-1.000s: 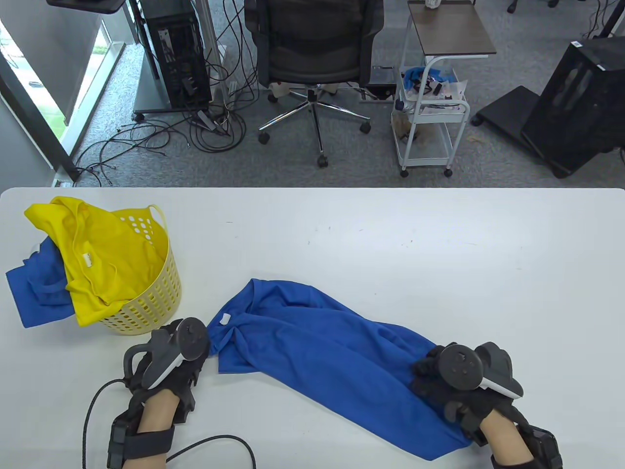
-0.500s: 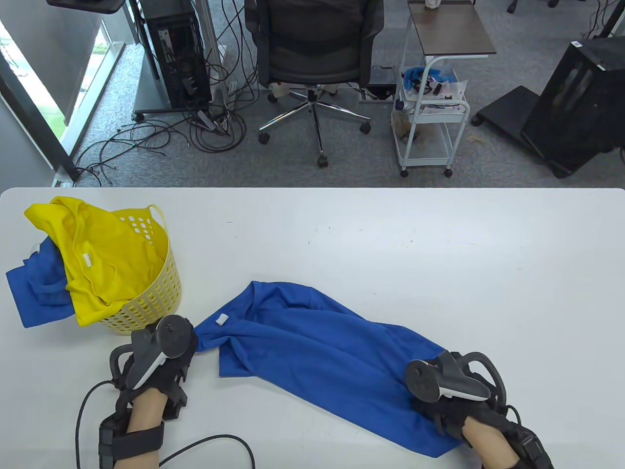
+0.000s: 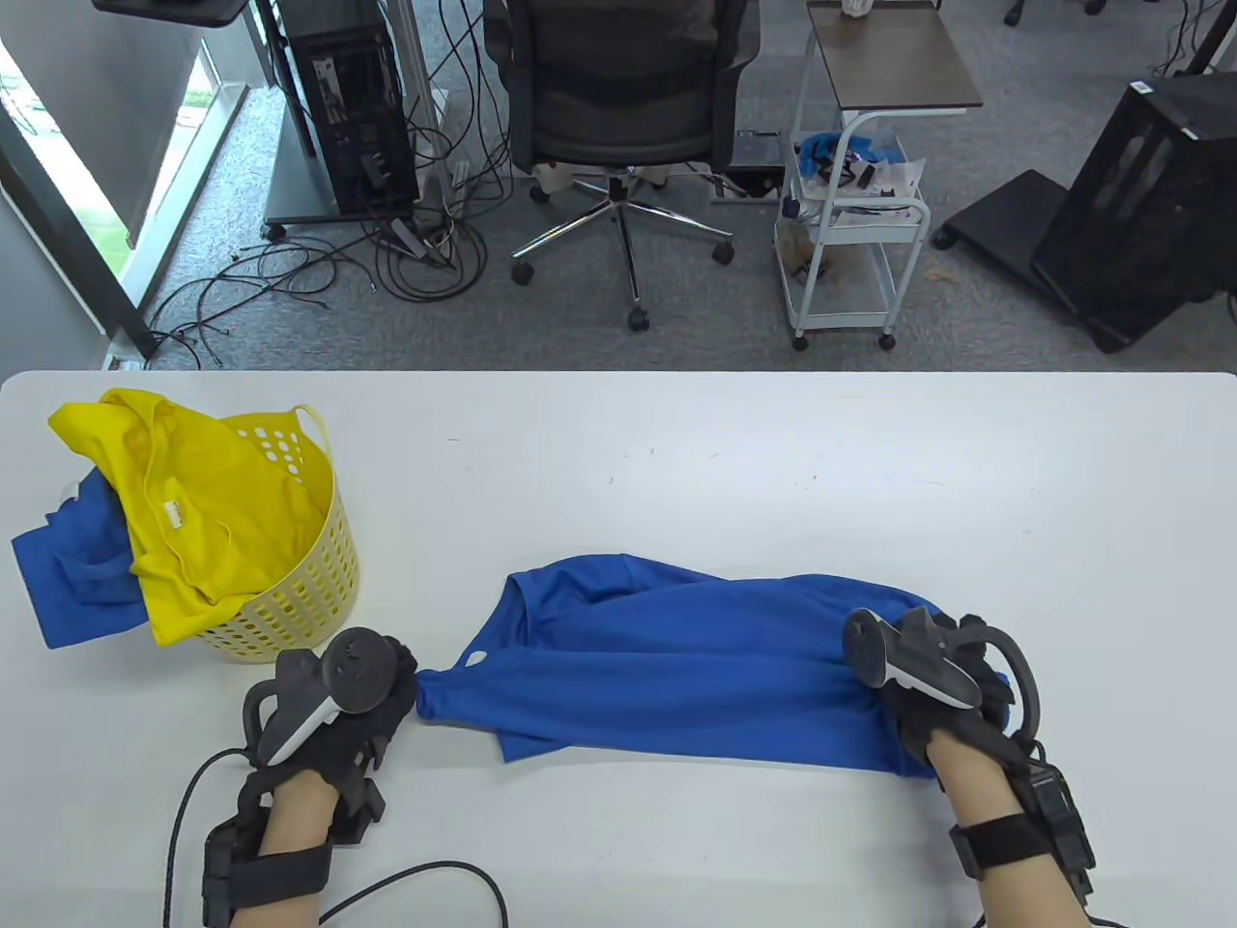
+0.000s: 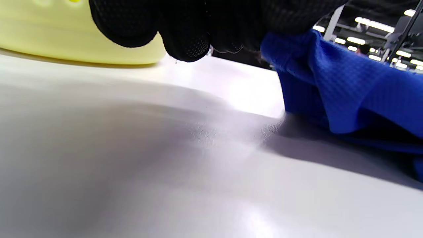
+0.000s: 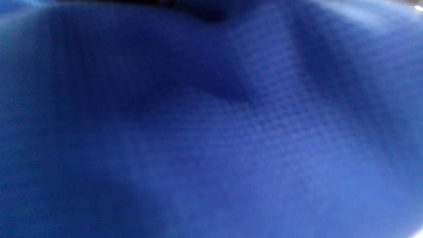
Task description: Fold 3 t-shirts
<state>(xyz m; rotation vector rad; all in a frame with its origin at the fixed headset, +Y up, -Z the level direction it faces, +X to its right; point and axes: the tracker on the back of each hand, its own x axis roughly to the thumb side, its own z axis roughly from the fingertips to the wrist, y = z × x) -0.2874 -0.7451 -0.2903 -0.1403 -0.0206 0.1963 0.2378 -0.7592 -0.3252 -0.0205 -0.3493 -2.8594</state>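
White table (image 3: 773, 464): blue t-shirt (image 3: 676, 667) stretched between left hand (image 3: 338, 706), right hand (image 3: 937, 677) (each gripping an end).

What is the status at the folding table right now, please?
Left hand grips blue shirt at its left end; right hand grips the right end. Shirt stretched across the table, unfolded. Basket beside left hand, not blocking.
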